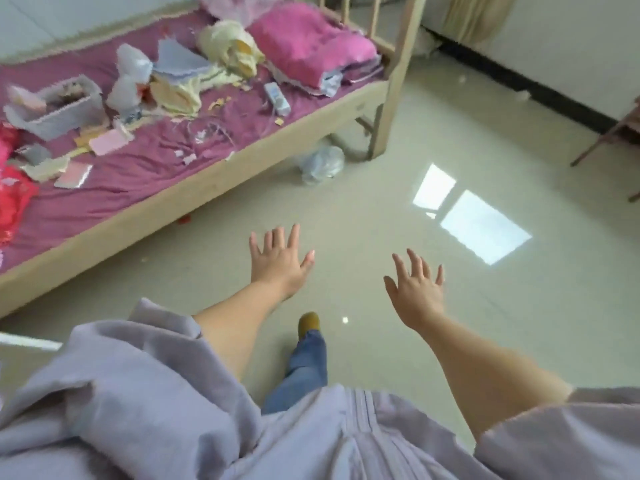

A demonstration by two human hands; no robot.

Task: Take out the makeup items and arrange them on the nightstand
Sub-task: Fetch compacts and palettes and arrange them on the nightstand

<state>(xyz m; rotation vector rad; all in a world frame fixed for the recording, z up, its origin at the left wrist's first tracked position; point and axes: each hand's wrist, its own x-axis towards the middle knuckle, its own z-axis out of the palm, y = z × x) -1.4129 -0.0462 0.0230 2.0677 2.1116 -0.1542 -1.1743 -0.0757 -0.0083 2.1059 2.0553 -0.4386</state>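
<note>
Standing over a bare stretch of pale tiled floor (398, 161), the person held both hands out ahead, apart from one another and carrying nothing. The left hand (277, 261) had its fingers straight and spread, palm down; the right hand (415, 289) likewise showed splayed fingers with no object in them. Below and between the hands, one shoe (309, 321) was planted on the tiles. Up and to the left of the left hand, well apart from it, stood a wooden-framed bed (214, 181) with a purple sheet, strewn with cloth, paper scraps and small flat packets. On it, farthest to the left, a grey fabric box (65, 109) appeared to hold dark contents; whether these are the makeup items could not be determined, as the picture is blurred there. A crumpled plastic bag (323, 162) lay on the floor beside the bed leg. No nightstand was identifiable; only a dark wooden leg (602, 140) showed far right of the right hand. Judgement: the task had not started. The step in hand was the approach, best done by turning left toward the bed, locating the container first, then gripping it with both hands at its sides.
</note>
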